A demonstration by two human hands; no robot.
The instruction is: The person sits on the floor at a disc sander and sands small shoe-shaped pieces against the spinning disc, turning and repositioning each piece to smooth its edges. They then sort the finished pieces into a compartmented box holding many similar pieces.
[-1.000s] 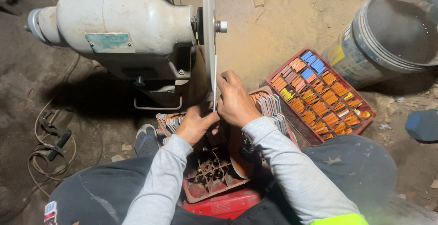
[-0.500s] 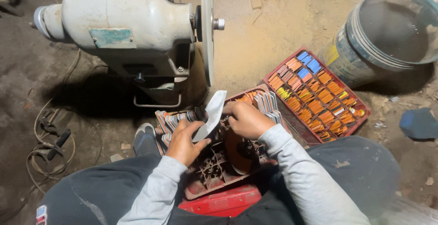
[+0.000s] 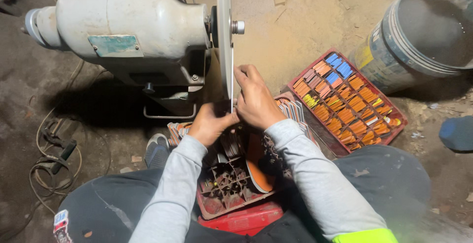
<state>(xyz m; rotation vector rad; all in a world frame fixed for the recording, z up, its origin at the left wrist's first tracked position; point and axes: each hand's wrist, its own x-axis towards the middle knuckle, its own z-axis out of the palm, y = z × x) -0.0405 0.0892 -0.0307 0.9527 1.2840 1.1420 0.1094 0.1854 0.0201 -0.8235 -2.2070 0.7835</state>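
Note:
My left hand (image 3: 211,123) and my right hand (image 3: 253,100) together grip a thin white flat piece (image 3: 232,83), held on edge against the disc (image 3: 224,36) of a grey motor-driven grinding machine (image 3: 123,24). The left hand pinches its lower end; the right hand's fingers lie along its right side. Below my hands a red compartment tray (image 3: 217,206) rests on my lap, with dark pieces and an orange flat piece (image 3: 256,166) in it.
A second red tray (image 3: 394,125) filled with several rows of orange, blue and yellow pieces lies on the sandy floor at the right. Behind it stands a large bucket (image 3: 419,31). Cables and a plug (image 3: 56,154) lie at the left. A blue object (image 3: 456,132) is at the far right.
Half a second ago the white piece was held low and tilted over the lap tray. Both hands have since raised it back against the disc, standing on edge.

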